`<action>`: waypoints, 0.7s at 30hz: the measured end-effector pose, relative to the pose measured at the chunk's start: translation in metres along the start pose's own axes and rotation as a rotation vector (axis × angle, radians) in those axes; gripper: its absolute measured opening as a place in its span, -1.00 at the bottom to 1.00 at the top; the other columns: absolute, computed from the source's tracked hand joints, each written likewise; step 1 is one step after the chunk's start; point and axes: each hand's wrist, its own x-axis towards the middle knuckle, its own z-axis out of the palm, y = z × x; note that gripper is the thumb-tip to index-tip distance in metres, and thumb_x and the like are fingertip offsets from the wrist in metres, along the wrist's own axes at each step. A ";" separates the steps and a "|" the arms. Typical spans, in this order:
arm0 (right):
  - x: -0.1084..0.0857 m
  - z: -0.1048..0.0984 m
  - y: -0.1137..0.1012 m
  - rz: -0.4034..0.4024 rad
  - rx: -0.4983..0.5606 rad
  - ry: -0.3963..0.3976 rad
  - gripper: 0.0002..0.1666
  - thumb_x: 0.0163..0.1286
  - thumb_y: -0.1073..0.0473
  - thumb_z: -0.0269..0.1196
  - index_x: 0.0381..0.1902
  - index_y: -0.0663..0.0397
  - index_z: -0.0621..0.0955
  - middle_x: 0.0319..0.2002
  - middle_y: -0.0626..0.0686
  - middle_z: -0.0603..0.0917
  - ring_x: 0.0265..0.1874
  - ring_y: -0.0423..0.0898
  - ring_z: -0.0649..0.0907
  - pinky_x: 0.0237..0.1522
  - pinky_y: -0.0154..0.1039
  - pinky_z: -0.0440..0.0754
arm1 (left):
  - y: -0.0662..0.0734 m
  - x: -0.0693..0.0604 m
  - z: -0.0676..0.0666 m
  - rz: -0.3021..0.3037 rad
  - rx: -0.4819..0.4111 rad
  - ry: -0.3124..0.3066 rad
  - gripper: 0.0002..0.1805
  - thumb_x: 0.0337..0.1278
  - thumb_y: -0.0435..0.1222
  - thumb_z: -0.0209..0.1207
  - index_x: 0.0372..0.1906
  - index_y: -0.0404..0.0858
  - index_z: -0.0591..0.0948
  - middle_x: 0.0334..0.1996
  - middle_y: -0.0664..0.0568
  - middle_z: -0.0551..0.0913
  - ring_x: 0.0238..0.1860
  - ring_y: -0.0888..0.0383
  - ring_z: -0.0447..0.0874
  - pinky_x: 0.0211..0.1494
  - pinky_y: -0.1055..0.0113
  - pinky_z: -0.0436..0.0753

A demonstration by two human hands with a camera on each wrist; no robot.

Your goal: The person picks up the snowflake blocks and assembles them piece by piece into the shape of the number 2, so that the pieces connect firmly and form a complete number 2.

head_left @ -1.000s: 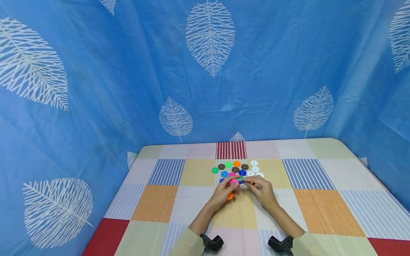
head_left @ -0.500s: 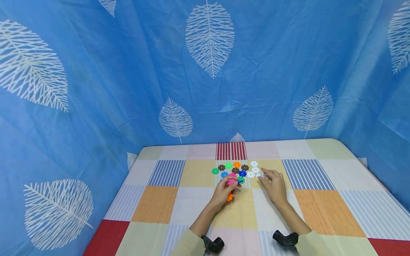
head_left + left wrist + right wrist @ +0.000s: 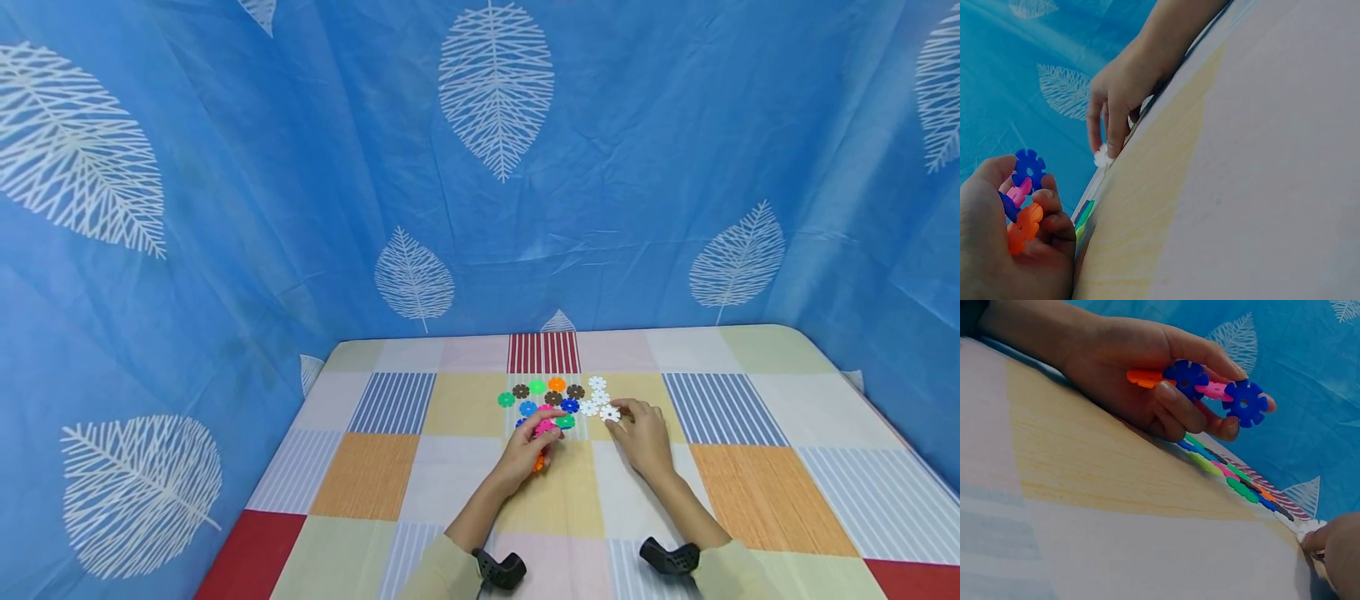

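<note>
My left hand (image 3: 521,454) holds a short chain of interlocking snowflake discs up off the table. An orange disc (image 3: 1141,378), a blue disc (image 3: 1188,376), a pink disc (image 3: 1215,391) and a second blue disc (image 3: 1245,404) are joined edge to edge, the last one between thumb and fingers. To the right, my right hand (image 3: 643,437) pinches a white snowflake disc (image 3: 610,413) at the edge of the white group. Whether that disc is clear of the tablecloth, I cannot tell. Fingers hide part of the chain in the head view.
Loose snowflake discs lie flat beyond my hands: green (image 3: 506,400), brown (image 3: 521,391), orange (image 3: 557,384), dark blue (image 3: 570,406) and others. Several white discs (image 3: 597,383) lie at their right. A patchwork tablecloth (image 3: 450,475) covers the table; a blue curtain (image 3: 600,167) hangs behind.
My right hand has left the chain beside the left hand and moved right to the white discs, where it now pinches one. The left hand stays nearly in place with the chain.
</note>
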 end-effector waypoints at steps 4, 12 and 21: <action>-0.001 0.003 -0.005 0.022 0.279 -0.015 -0.78 0.12 0.33 0.34 -0.24 0.23 0.60 -0.46 0.08 0.64 -0.48 -0.13 0.59 -0.43 -0.36 0.56 | 0.006 -0.002 0.001 -0.011 0.000 0.000 -0.64 0.35 -0.36 -0.07 0.14 -0.49 0.39 -0.15 -0.56 0.44 -0.65 0.23 0.33 -0.63 0.52 0.38; -0.005 0.009 -0.030 0.166 0.842 -0.135 -0.61 0.21 0.29 0.27 -0.04 0.44 0.54 -0.39 0.16 0.63 -0.49 -0.12 0.66 -0.33 -0.27 0.64 | 0.008 -0.001 0.001 -0.026 -0.003 0.002 -0.65 0.38 -0.35 -0.12 0.13 -0.51 0.37 -0.12 -0.57 0.43 -0.64 0.27 0.34 -0.61 0.53 0.38; -0.009 0.008 -0.038 0.180 0.828 -0.154 -0.70 0.17 0.34 0.30 -0.16 0.44 0.58 -0.48 0.14 0.65 -0.56 -0.10 0.65 -0.39 -0.26 0.65 | 0.006 -0.002 0.000 -0.033 0.023 -0.032 -0.62 0.39 -0.34 -0.14 0.15 -0.53 0.32 -0.08 -0.56 0.39 -0.61 0.24 0.34 -0.60 0.54 0.37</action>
